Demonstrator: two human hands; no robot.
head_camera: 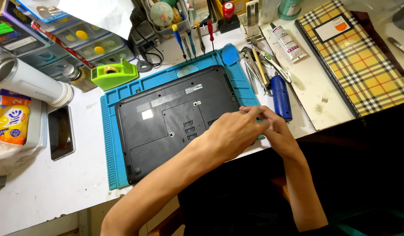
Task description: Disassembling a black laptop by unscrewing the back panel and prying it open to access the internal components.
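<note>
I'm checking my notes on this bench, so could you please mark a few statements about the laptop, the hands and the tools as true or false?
1. The laptop lies bottom up on a blue mat. True.
2. The left hand and right hand meet at the laptop's right edge. True.
3. The tape dispenser is red. False: it is green.
4. A phone lies left of the mat. True.
5. The plaid notebook rests on the laptop. False: it lies apart, at the far right.

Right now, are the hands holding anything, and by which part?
Cannot be told: left hand and right hand meet fingertips at the laptop near corner, hiding anything between them.
</note>
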